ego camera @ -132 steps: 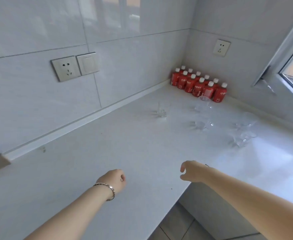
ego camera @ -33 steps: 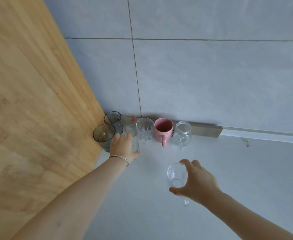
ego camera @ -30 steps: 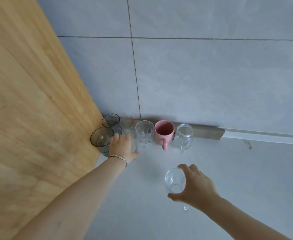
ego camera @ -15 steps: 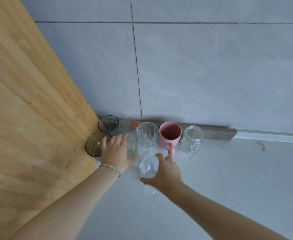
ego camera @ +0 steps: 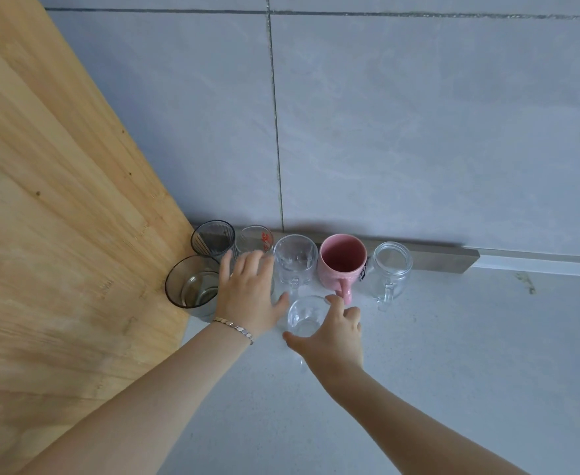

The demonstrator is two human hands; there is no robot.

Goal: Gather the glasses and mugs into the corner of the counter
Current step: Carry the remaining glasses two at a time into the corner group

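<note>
Along the wall stand a dark ribbed glass (ego camera: 213, 238), a glass with red print (ego camera: 260, 236), a clear mug (ego camera: 295, 258), a pink mug (ego camera: 341, 264) and a clear jar mug (ego camera: 392, 269). A smoky tumbler (ego camera: 188, 286) stands in front, against the wooden panel. My left hand (ego camera: 247, 294) lies over a clear tumbler (ego camera: 272, 286) beside the smoky one, covering most of it. My right hand (ego camera: 331, 334) grips a small clear glass (ego camera: 304, 317) just in front of the clear mug, close to my left thumb.
A tall wooden panel (ego camera: 58, 217) closes the counter's left end and forms the corner with the grey tiled wall (ego camera: 418, 132). A metal strip (ego camera: 436, 257) runs along the wall's foot. The pale counter (ego camera: 470, 371) stretches to the right.
My right hand has carried the small clear glass left and toward the wall, up beside my left hand. My left hand has stayed on its tumbler near the smoky glass.
</note>
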